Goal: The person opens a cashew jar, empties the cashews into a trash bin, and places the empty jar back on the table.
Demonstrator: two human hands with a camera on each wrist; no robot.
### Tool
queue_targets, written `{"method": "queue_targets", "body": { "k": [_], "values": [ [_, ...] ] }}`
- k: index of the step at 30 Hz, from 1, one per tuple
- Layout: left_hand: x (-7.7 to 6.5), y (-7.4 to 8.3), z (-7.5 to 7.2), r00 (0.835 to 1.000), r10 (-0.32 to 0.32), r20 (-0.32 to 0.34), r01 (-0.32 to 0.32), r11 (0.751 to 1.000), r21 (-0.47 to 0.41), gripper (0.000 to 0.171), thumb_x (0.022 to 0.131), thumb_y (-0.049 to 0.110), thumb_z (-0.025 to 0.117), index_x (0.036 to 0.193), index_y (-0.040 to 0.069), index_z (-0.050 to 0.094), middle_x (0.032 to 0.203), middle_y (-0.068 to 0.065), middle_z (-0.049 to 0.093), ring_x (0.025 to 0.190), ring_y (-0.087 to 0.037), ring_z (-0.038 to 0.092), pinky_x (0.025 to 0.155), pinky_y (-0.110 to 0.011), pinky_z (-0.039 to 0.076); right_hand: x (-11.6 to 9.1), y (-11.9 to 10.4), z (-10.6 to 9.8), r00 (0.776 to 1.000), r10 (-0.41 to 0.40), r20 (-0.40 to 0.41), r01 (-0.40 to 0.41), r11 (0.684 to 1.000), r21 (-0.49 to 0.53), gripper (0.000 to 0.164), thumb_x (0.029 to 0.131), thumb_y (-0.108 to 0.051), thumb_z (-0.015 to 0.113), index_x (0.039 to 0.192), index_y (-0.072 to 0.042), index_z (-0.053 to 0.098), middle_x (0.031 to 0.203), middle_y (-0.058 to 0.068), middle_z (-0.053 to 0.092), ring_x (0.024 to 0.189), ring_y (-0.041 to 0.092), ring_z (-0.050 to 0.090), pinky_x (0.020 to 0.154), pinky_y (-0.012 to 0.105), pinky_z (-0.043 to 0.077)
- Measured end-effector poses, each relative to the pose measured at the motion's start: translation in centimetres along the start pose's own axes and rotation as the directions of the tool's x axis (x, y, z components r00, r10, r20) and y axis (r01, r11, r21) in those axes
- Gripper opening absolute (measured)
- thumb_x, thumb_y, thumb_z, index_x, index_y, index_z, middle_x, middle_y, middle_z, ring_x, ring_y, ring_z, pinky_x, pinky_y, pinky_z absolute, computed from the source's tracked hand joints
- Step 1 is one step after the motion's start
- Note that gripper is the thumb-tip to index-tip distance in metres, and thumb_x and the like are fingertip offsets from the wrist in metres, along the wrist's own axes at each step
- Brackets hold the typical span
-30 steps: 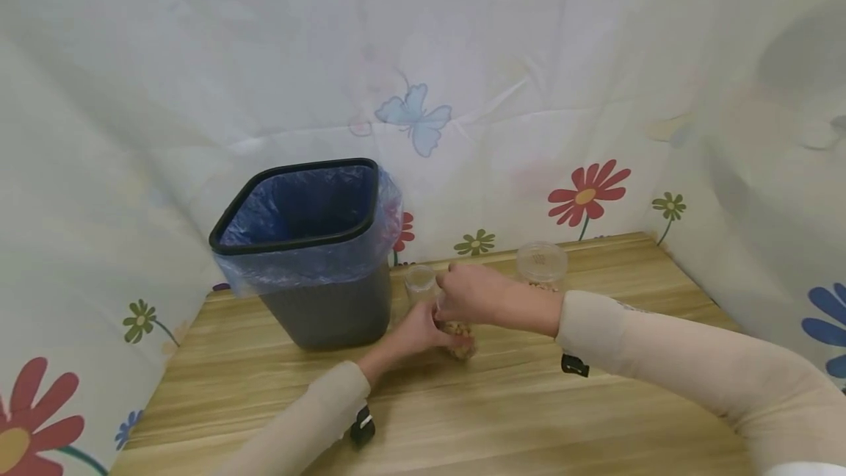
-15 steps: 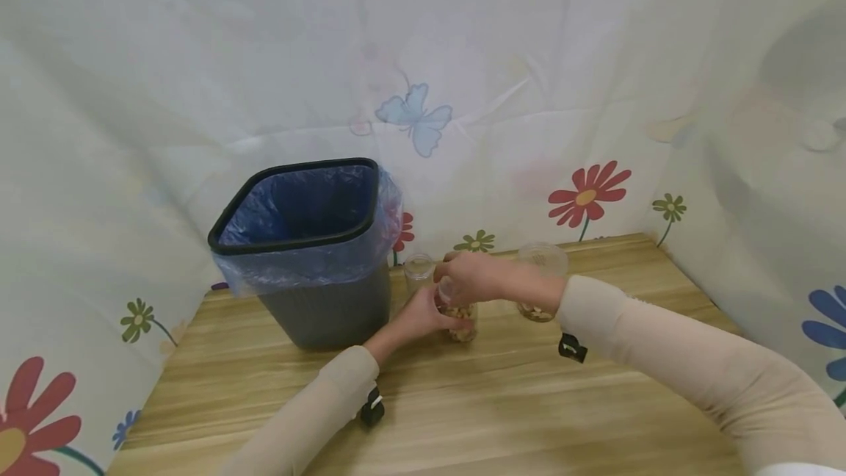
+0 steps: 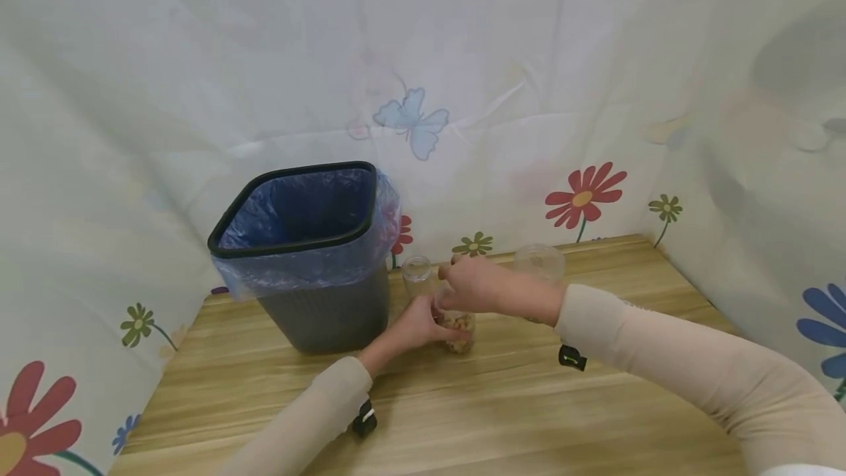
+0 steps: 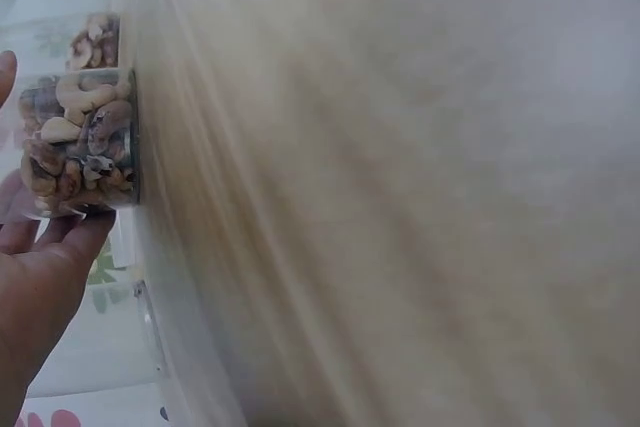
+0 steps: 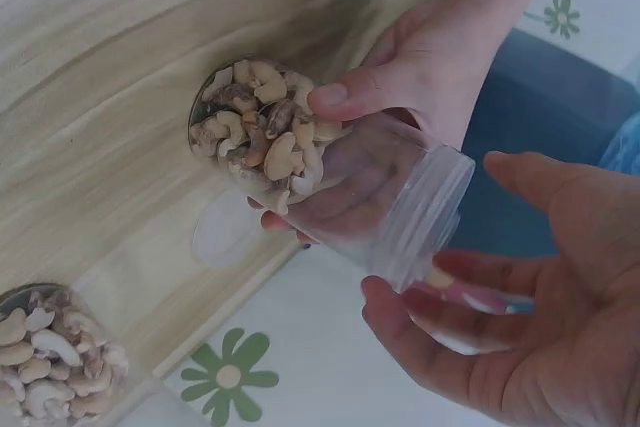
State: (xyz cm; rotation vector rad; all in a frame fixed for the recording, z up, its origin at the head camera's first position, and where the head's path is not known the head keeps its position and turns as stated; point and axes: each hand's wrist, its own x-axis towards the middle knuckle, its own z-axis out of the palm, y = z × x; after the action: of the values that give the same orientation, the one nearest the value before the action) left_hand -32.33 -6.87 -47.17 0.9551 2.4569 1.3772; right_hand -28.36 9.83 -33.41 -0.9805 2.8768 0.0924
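My left hand (image 3: 415, 323) grips a clear jar (image 3: 457, 330) partly filled with cashew nuts, its thumb and fingers on opposite sides. In the right wrist view the jar (image 5: 360, 182) looks tilted; the cashews (image 5: 265, 132) lie toward its base. My right hand (image 3: 472, 285) is at the jar's top. Up close, the right hand (image 5: 545, 287) has its thumb and fingertips spread around the clear ribbed lid (image 5: 425, 217) at the mouth. The left wrist view shows my left hand (image 4: 45, 292) under the jar side, with nuts (image 4: 85, 142) visible through the wall.
A grey bin (image 3: 324, 314) with a blue liner stands left on the wooden table (image 3: 463, 417). A clear jar (image 3: 417, 278) stands beside it. Another cashew jar (image 3: 540, 261) is behind my right forearm. Printed cloth walls (image 3: 297, 57) enclose the table.
My right hand has shifted and turned slightly over the jar's top, staying there throughout. My left hand keeps its hold, with the jar's tilt changing a little. The bin has not moved.
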Motion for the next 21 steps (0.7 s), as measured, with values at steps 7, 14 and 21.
{"method": "queue_targets", "body": {
  "k": [7,14,21],
  "values": [
    [-1.5,0.3,0.6,0.998,0.045,0.043,-0.044,0.998,-0.037,0.047,0.079,0.027,0.090,0.119,0.020,0.066,0.107,0.009,0.069,0.094,-0.011,0.061,0.079,-0.026,0.051,-0.2,-1.4,0.5,0.990,0.134,-0.046,-0.125,0.980,0.155,0.045,0.091,-0.030,0.070,0.056,-0.016,0.045,0.053,-0.004,0.040,0.048,0.010,0.033,0.048,0.026,0.031],
    [-2.5,0.8,0.7,0.996,0.039,0.085,-0.032,0.996,-0.087,0.053,0.084,0.027,0.087,0.130,0.023,0.061,0.121,0.006,0.067,0.108,-0.011,0.063,0.090,-0.031,0.052,-0.4,-1.3,-0.1,0.998,-0.050,-0.049,0.056,0.990,0.129,0.036,0.082,-0.015,0.063,0.056,-0.019,0.038,0.053,-0.008,0.032,0.049,0.007,0.023,0.047,0.024,0.024],
    [-2.6,0.7,0.6,0.994,0.056,0.093,-0.046,0.993,-0.105,0.054,0.085,0.023,0.086,0.132,0.022,0.060,0.121,0.009,0.067,0.109,-0.009,0.063,0.092,-0.030,0.052,-0.5,-0.3,-0.6,0.970,-0.240,-0.031,0.242,0.967,0.078,0.035,0.080,-0.020,0.082,0.112,-0.007,0.076,0.092,0.005,0.076,0.073,0.016,0.069,0.068,0.028,0.056]
  ]
}}
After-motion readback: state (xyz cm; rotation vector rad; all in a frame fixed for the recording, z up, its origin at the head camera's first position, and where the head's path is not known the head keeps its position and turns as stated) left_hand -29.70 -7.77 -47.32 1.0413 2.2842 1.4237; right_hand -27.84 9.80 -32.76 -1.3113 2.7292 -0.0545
